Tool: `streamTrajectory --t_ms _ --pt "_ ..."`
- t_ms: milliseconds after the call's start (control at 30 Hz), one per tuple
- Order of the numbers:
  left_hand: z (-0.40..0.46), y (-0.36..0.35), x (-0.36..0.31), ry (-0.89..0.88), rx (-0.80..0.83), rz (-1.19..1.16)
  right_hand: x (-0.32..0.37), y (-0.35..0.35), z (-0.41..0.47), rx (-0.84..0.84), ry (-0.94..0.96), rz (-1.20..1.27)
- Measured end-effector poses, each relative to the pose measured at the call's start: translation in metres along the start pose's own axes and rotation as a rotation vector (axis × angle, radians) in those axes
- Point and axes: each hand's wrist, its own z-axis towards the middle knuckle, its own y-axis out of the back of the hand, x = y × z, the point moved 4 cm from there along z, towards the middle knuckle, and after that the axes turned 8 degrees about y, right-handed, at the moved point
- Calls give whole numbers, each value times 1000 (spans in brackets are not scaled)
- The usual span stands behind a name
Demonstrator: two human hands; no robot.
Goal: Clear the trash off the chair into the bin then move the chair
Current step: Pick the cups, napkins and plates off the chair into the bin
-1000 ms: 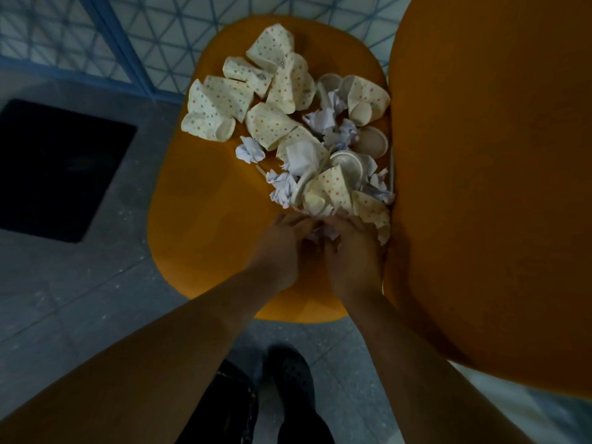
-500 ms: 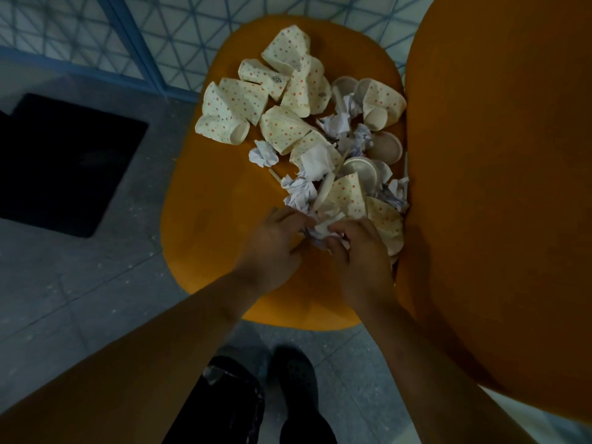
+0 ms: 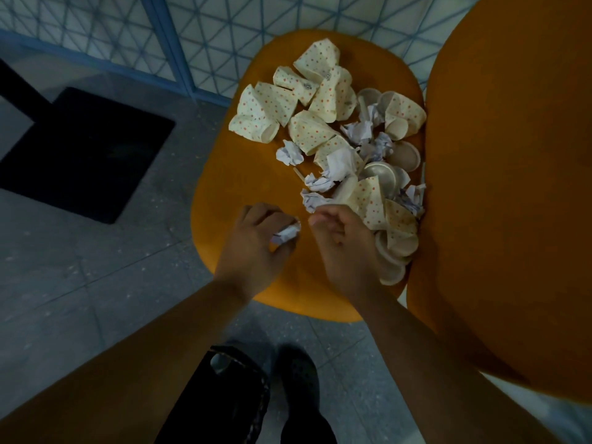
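An orange chair seat (image 3: 243, 187) carries a heap of trash: crushed dotted paper cups (image 3: 307, 129), crumpled white paper balls (image 3: 290, 155) and plain round lids (image 3: 405, 155). My left hand (image 3: 259, 241) hovers over the seat's near edge, closed around a crumpled paper ball (image 3: 286, 234). My right hand (image 3: 346, 248) is curled beside it at the near end of the heap, fingers against a dotted cup (image 3: 373, 201); what it holds is hidden. The chair's orange backrest (image 3: 512, 187) fills the right side. No bin is in view.
A black square table base (image 3: 83, 152) lies on the grey tiled floor at the left. A blue-framed lattice panel (image 3: 179, 36) stands behind the chair. My dark shoe (image 3: 299, 370) and a black bag-like item (image 3: 230, 395) are below the seat's near edge.
My left hand has pulled away to the left with a paper ball in it. The hands, together before, are now apart. The view has shifted left.
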Motion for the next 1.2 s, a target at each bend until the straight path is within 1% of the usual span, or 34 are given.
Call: streamTrajectory --t_ms 33,100,133,167,267,333,467,633,733,800,900,1033,1200 --pt "-1 4 5 10 -16 4 -3 -3 9 -11 2 -72" --pt "-1 13 17 35 -47 17 -9 -16 32 21 123 -309" --pt "-2 16 24 50 -64 25 -13 -24 44 76 182 -409" --pt "-2 19 31 67 -71 27 -19 -32 53 153 199 -502" --pt "-7 25 48 115 -61 -2 -35 -51 69 371 183 -788" --pt "-12 28 57 131 -67 -13 -38 -57 71 399 205 -849" --pt "-21 36 65 151 -104 -21 -33 -57 66 330 277 -769" --pt "-42 49 72 226 -188 -49 -2 -56 26 145 373 -666" --pt "-67 58 74 237 -207 -72 20 -65 -15 89 389 -459" --pt "-88 62 78 236 -190 -45 29 -78 -48 121 405 -329" --pt "-134 55 98 283 -98 1 27 -102 -95 241 404 -241" --pt "-211 31 137 438 38 5 13 -129 -143 353 359 -190" --pt "-282 -14 167 591 270 -8 -12 -153 -184 440 317 -184"
